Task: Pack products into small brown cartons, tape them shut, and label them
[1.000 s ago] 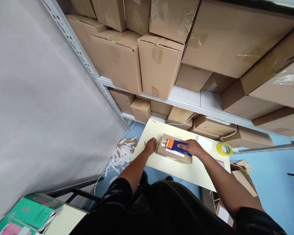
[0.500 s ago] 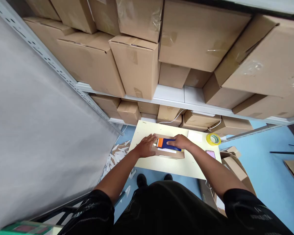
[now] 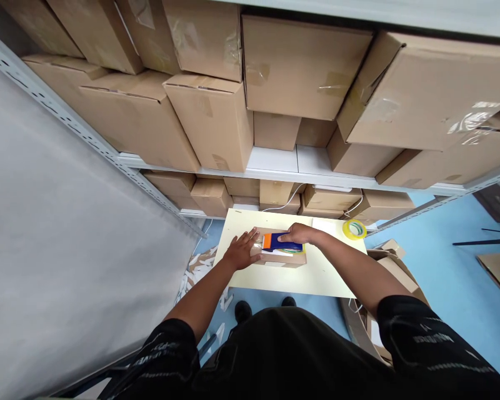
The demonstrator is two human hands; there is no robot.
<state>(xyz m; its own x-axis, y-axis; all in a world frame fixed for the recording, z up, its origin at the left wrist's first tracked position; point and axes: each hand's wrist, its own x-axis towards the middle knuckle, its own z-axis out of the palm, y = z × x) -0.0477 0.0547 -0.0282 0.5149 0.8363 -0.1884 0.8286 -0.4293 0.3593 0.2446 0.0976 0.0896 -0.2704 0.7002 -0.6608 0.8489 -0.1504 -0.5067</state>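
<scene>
A small cardboard box [image 3: 280,261] lies on the pale yellow table [image 3: 316,280]. My left hand [image 3: 239,253] rests on the left end of its top with the fingers spread. A blue and orange tape dispenser [image 3: 270,241] is in my right hand [image 3: 300,233], whose fingers wrap round its body. Its orange end sits low over the box top and points toward my left hand. Shiny clear tape shows near my left fingertips. Part of a yellow-green tape roll is visible under the dispenser, beside a white strip on the box.
A yellow tape roll [image 3: 347,230] lies at the table's back right corner, near a white sheet [image 3: 323,224]. Shelves [image 3: 270,159] full of cardboard boxes rise behind. An open carton [image 3: 394,269] of cardboard stands right of the table; paper scraps [image 3: 200,266] lie left.
The whole view has shifted a little. The dispenser has tilted slightly, showing more of its roll, and keeps about the same place on the box. My right forearm now covers the phone's spot.
</scene>
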